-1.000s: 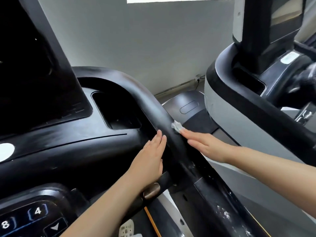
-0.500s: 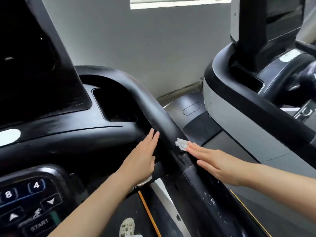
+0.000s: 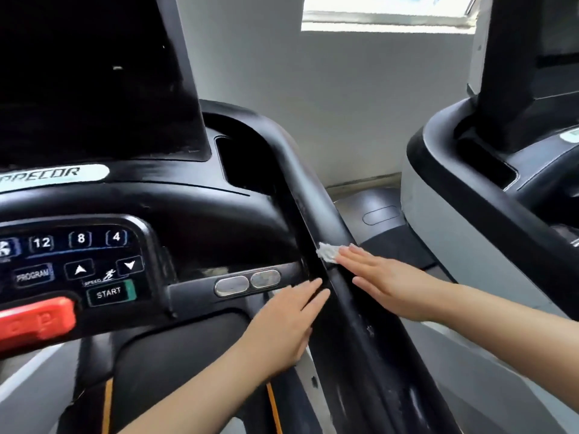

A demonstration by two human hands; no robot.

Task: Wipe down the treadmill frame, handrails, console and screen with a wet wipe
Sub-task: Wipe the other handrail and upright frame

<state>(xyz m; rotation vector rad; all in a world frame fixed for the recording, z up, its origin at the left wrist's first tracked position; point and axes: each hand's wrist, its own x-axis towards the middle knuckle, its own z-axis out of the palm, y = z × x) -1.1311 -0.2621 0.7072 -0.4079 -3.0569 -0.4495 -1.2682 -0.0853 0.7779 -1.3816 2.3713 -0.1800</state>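
Flat, straight-fingered right hand (image 3: 388, 285) presses the wet wipe (image 3: 327, 252) under its fingertips onto the handrail (image 3: 316, 195)

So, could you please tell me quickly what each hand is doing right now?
Left hand: open, flat against the handrail, holding nothing.
Right hand: open, straight fingers pressing the wet wipe onto the handrail.

Daylight from window (image 3: 388, 10), overexposed; soft glare on black console (image 3: 219, 208); slight blur, wide-angle edge bending.
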